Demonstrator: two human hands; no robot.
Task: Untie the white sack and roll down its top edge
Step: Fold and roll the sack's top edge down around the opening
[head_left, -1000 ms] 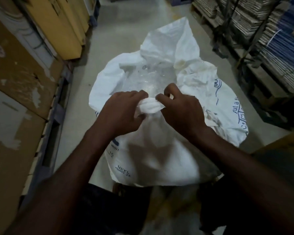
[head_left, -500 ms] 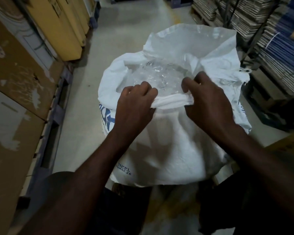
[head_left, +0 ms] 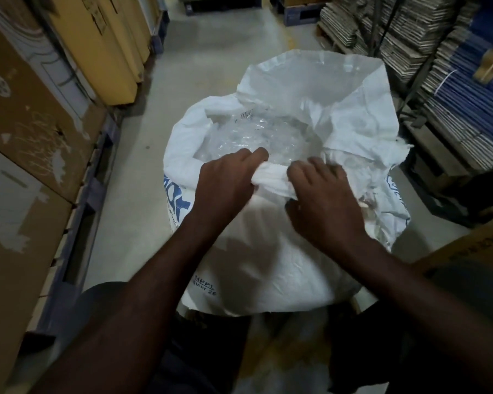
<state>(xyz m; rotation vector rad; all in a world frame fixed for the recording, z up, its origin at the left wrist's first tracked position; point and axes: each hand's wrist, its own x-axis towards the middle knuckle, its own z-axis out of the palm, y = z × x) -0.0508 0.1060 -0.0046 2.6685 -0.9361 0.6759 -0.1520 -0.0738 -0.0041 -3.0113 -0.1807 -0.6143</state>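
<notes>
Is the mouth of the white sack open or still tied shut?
Open. The white sack gapes, showing clear plastic inside. The left hand and right hand grip its rolled near edge.

White sack (head_left: 268, 251), open, near rim rolled

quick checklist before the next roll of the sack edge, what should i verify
1. Sack untied, mouth open: ok, clear plastic shows inside.
2. Left hand grips the near rim: ok, fingers curl over the rolled fabric.
3. Right hand grips the rim: ok, though it is slightly blurred.
4. Roll even all round: not ok, the far flap stands up unrolled.
5. Sack steady on the floor: cannot tell, its base is hidden.
6. Room around it: ok at left; boxes stand apart from it.
</notes>
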